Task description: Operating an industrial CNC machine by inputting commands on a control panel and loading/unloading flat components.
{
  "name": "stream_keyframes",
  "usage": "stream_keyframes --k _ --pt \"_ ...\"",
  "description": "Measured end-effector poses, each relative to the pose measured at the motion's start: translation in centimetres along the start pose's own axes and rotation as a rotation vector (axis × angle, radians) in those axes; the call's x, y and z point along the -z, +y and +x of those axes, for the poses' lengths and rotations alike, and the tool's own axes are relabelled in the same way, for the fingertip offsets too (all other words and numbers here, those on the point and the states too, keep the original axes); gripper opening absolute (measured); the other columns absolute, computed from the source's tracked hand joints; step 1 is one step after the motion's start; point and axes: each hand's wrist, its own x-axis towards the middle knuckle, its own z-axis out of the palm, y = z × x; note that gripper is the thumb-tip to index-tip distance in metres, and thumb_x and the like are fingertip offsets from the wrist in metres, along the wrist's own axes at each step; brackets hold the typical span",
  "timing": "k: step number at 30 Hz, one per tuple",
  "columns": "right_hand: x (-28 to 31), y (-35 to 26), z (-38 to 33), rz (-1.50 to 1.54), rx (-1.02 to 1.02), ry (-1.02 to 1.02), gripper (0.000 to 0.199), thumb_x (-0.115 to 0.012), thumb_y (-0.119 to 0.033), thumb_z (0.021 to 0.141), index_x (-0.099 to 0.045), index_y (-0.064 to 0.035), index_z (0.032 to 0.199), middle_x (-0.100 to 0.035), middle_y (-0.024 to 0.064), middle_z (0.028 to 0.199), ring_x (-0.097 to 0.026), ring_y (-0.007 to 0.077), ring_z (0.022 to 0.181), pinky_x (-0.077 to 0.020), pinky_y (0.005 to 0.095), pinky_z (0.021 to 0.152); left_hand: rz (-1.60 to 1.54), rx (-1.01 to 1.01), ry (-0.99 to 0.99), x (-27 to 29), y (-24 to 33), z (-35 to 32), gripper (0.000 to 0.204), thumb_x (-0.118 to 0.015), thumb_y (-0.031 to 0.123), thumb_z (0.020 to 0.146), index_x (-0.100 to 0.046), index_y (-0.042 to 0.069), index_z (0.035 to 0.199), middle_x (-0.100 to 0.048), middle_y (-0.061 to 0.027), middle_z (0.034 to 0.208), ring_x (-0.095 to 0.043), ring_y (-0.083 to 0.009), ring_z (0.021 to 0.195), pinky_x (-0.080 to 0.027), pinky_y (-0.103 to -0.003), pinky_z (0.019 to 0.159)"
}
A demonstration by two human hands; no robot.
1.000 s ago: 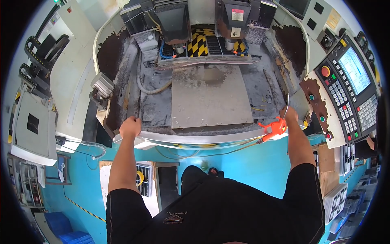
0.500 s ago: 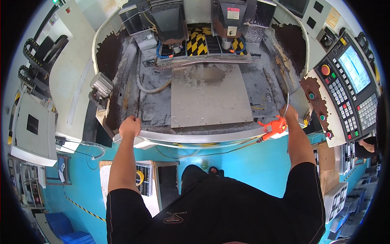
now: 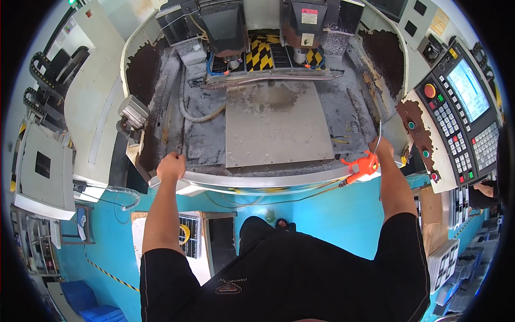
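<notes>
My left hand (image 3: 171, 166) is closed at the left end of the machine's silver front edge (image 3: 257, 181), its fingers curled over the rim. At the right end of that edge my right hand (image 3: 382, 148) is also curled, its fingertips partly hidden. An orange air blow gun (image 3: 365, 166) hangs at the rim beside my right wrist. Its thin metal nozzle (image 3: 379, 137) rises across that hand, and the gun looks hooked there rather than held. Between my hands, inside the machine, lies a flat grey metal plate (image 3: 276, 134) with wet patches.
Two dark spindle heads (image 3: 225, 35) stand at the back. A control panel (image 3: 456, 112) with screen and keys is at right. A grey lamp-like box (image 3: 134, 111) sits on the left wall. A hose (image 3: 306, 200) trails from the gun. Behind the left arm stands a white-topped table (image 3: 140, 225).
</notes>
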Motion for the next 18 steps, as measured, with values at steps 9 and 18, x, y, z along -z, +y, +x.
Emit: stream_keyframes --k 9,18 --pt "-0.4 0.3 0.4 0.010 0.008 0.007 0.043 -0.069 -0.036 0.088 -0.071 -0.0022 0.116 -0.070 0.0227 0.120 -0.065 0.0403 0.116 -0.0528 0.0482 0.099 -0.003 0.002 0.005 -0.2 -0.2 0.2 0.043 -0.048 0.041 0.090 -0.073 0.011 0.107 -0.072 -0.0191 0.113 -0.067 -0.0391 0.110 -0.052 -0.049 0.094" --pt "-1.1 0.6 1.0 -0.025 0.028 0.046 0.039 -0.060 -0.032 0.083 -0.076 -0.0097 0.111 -0.072 0.0215 0.115 -0.067 0.0404 0.112 -0.0530 0.0472 0.097 0.003 0.006 -0.005 0.1 0.0 -0.1 0.043 -0.048 0.041 0.090 -0.073 0.012 0.109 -0.072 -0.0186 0.114 -0.067 -0.0388 0.110 -0.052 -0.048 0.094"
